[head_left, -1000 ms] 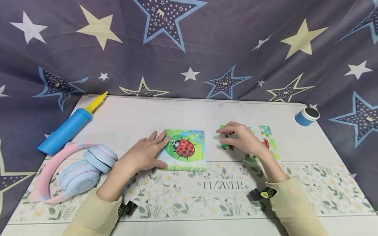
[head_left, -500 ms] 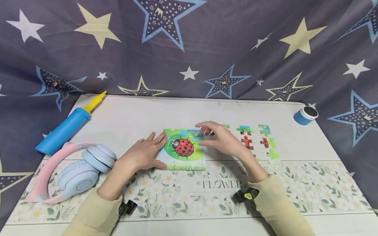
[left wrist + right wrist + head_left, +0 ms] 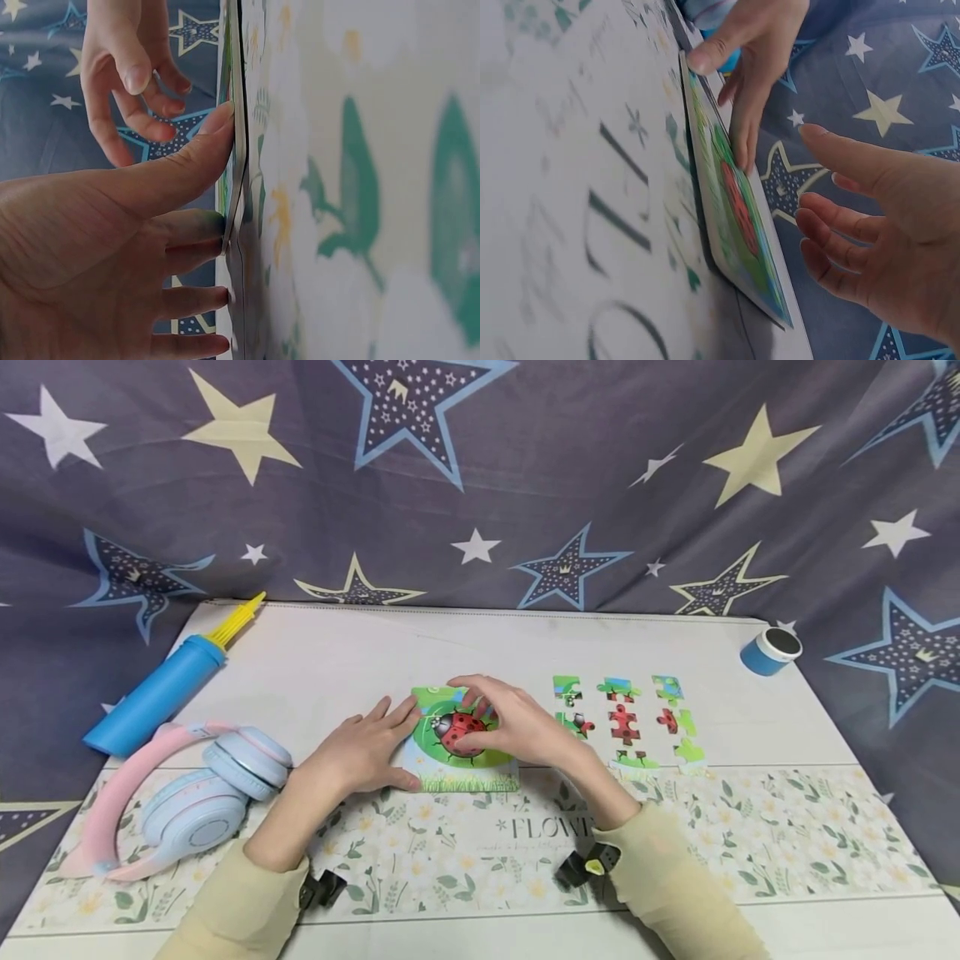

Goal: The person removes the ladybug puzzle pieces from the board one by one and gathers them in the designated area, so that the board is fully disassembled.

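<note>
A square ladybug puzzle board [image 3: 468, 782] lies on the table in front of me. My left hand [image 3: 362, 750] rests with spread fingers along its left edge, the thumb at the lower left corner. In the left wrist view the thumb [image 3: 191, 161] touches the board's rim. My right hand [image 3: 525, 727] hovers over the right part of the board and hides its upper right corner. The right wrist view shows its fingers [image 3: 840, 217] loosely bent with nothing between them. Right of the board, loose puzzle pieces lie spread out, among them a red spotted piece [image 3: 624, 725].
Pink and blue headphones [image 3: 198, 810] and a blue hand pump [image 3: 161, 697] with a yellow nozzle lie at the left. A small blue and white jar [image 3: 771, 652] stands at the far right. A star-patterned curtain [image 3: 480, 510] hangs behind the table.
My right hand has moved left from above the loose pieces to over the board, uncovering the pieces. My left hand has stayed at the board's left edge.
</note>
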The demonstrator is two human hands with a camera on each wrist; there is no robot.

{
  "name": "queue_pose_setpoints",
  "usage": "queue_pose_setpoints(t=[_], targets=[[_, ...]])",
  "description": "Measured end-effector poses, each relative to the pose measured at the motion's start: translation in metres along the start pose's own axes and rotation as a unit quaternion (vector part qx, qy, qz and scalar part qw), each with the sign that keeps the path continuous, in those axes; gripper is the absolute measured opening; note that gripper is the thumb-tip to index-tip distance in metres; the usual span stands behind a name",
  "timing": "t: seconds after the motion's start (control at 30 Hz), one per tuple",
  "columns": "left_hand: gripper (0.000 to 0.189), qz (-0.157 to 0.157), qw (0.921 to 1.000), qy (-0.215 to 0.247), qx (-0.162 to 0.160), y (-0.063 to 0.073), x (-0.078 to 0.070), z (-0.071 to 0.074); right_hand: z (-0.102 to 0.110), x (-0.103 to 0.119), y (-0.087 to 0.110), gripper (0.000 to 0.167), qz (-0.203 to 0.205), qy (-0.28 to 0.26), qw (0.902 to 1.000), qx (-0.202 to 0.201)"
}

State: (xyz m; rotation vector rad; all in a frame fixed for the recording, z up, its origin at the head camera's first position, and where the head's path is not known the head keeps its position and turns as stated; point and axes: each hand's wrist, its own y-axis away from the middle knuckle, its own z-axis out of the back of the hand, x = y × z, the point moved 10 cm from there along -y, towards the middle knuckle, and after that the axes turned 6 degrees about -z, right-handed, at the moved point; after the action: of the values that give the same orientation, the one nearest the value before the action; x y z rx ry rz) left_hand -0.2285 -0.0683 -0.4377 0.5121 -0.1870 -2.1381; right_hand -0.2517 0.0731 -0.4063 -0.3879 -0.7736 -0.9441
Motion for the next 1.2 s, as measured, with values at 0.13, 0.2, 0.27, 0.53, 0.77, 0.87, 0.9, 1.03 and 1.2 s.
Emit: queue_pose_setpoints(t=[0.13,0.2,0.27,0.53,0.77,0.87,0.9,1.03,1.2], targets=[[0.102,0.002,1.0000,0.000,0.000,0.001,0.000,0.000,-0.009,0.005,-0.002,0.077,0.007,-0.002,0.9999,0.009],[0.101,0.003,1.0000,0.000,0.001,0.001,-0.001,0.000,-0.014,0.007,-0.003,0.078,0.012,0.001,0.9998,0.014],[0.101,0.004,1.0000,-0.003,0.002,0.001,-0.001,0.000,-0.020,0.009,-0.002,0.081,0.016,0.007,0.9996,0.020],[0.101,0.008,1.0000,-0.003,0.002,0.001,0.001,0.000,-0.038,0.012,-0.003,0.080,0.018,0.037,0.9980,0.047],[0.101,0.009,1.0000,0.000,0.003,0.001,0.000,0.000,-0.049,0.014,-0.004,0.082,0.001,0.074,0.9955,0.060],[0.101,0.009,1.0000,0.001,0.003,0.002,0.000,0.000,-0.052,0.013,-0.005,0.080,-0.008,0.086,0.9942,0.065],[0.101,0.009,1.0000,0.002,0.003,0.002,0.000,0.000,-0.053,0.013,-0.005,0.079,-0.009,0.090,0.9937,0.066],[0.101,0.007,1.0000,0.001,0.003,0.001,0.000,-0.001,-0.054,0.013,-0.005,0.072,-0.007,0.104,0.9925,0.064],[0.101,0.006,1.0000,0.001,0.003,0.001,-0.001,0.000,-0.054,0.014,-0.004,0.069,-0.008,0.121,0.9909,0.057]])
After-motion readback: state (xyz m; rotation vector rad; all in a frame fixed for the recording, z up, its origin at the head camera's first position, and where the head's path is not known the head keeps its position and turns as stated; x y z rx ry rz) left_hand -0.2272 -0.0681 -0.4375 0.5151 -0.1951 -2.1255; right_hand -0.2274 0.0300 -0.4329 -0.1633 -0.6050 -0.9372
